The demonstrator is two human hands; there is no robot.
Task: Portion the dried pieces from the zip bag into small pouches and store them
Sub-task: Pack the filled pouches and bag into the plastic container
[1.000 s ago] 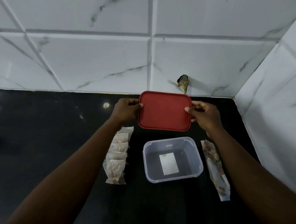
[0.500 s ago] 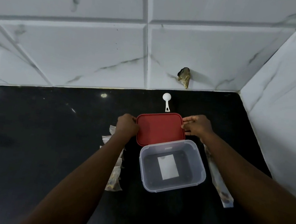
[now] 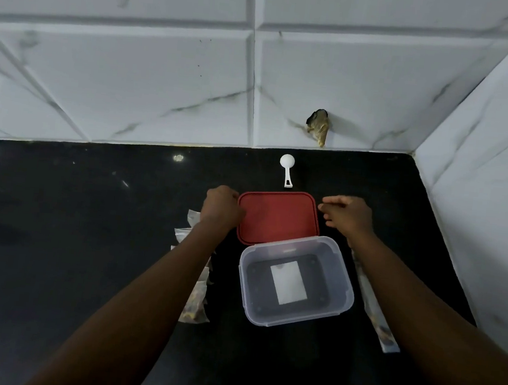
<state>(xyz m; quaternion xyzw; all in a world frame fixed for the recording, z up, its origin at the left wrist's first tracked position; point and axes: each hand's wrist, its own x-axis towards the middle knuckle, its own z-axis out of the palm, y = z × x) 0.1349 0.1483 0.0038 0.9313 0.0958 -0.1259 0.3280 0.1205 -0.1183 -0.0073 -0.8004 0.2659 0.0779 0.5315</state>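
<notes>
Pouches (image 3: 195, 307) beside clear tub (image 3: 343, 280), left hand (image 3: 222, 206) grip pinching red lid (image 3: 278, 218), right hand (image 3: 348, 217) grip slack

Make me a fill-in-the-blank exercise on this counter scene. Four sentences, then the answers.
1. The lid lying behind the clear container is ____ in colour.
2. The white scoop lies between the lid and the tiled ____.
3. The filled pouches lie on the container's ____ side.
4. The zip bag lies on the container's ____ side.
Missing words: red; wall; left; right.
</notes>
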